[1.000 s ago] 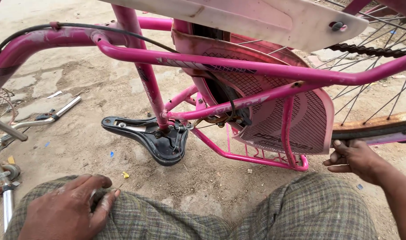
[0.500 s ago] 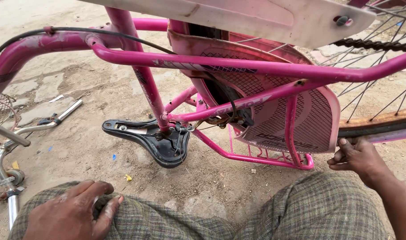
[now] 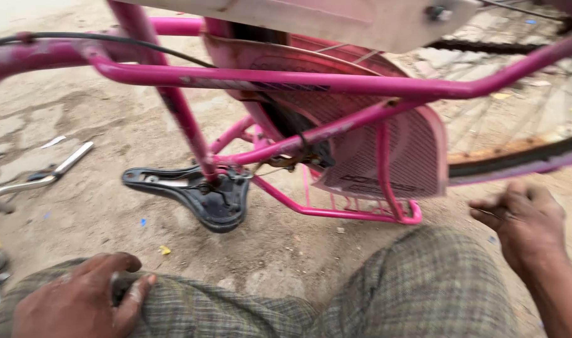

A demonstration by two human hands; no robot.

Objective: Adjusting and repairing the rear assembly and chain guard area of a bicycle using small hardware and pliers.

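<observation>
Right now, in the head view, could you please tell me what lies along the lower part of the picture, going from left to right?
Left hand resting on the checked cloth over the knee → black bicycle saddle upside down on the dirt ground → pink carrier rack → right hand below the tyre.

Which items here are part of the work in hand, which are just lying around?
In hand: pink bicycle upside down on its black saddle; rear tyre near right hand; left hand on knee.

Lying about: metal tool, yellow scrap.
</observation>
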